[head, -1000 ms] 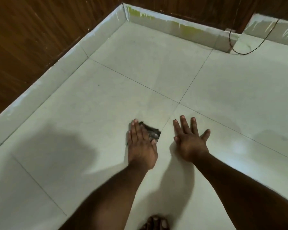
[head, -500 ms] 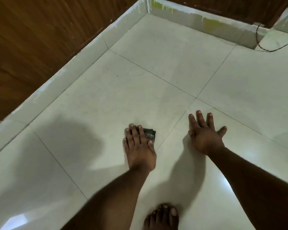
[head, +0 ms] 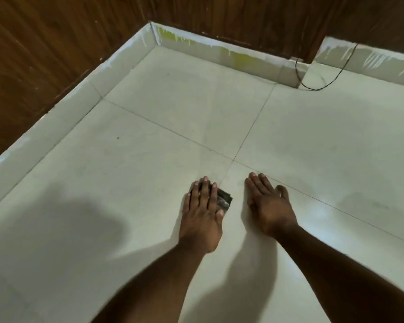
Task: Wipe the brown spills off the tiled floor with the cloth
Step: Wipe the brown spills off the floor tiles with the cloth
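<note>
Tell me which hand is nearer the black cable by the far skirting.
Right. The right hand rests flat on the floor, below the cable; the left hand presses the cloth, further left.

No text, label, brand, number or sign can be read anywhere in the view.
</note>
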